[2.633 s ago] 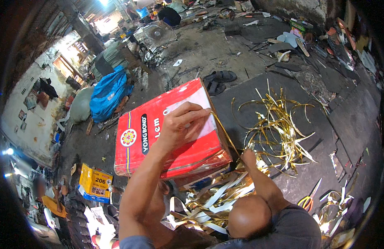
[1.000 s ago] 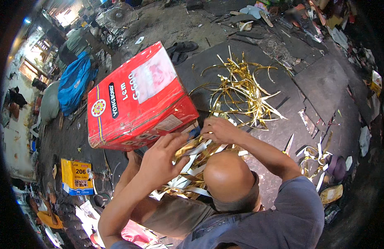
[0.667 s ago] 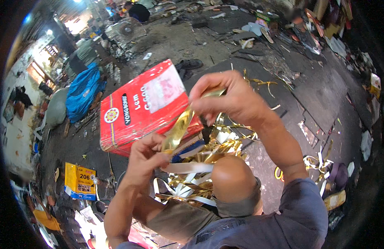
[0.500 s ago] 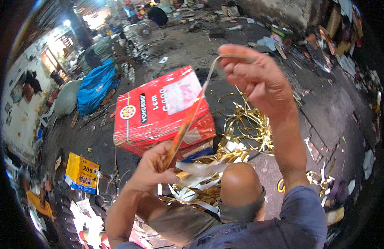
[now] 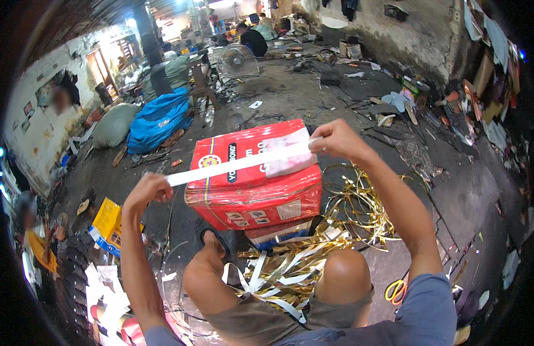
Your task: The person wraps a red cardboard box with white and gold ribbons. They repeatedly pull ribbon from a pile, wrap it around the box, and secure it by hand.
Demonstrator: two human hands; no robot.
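Observation:
A white strip [image 5: 238, 165] is stretched taut between my hands, above a red cardboard box [image 5: 255, 199]. My left hand [image 5: 148, 189] pinches its left end, off the box's left side. At the box's far right corner, my right hand [image 5: 338, 140] pinches the other end, slightly higher. A pale patch [image 5: 290, 155] covers part of the box top, under the strip. Between my knees lies a heap of gold and white strips [image 5: 284, 271]. To the right of the box sits a loose tangle of thin gold strips [image 5: 362, 207].
Orange-handled scissors [image 5: 396, 292] lie by my right knee. A yellow and blue carton [image 5: 109, 225] rests at the left, with a blue sack [image 5: 158, 122] beyond it. Farther back stand a fan [image 5: 238, 60] and a crouching person [image 5: 253, 41]. Scraps litter the right side.
My hands have spread apart and lowered, the left outward to the left. The strip went from steeply slanted to nearly level, its white face showing. The view has tilted up.

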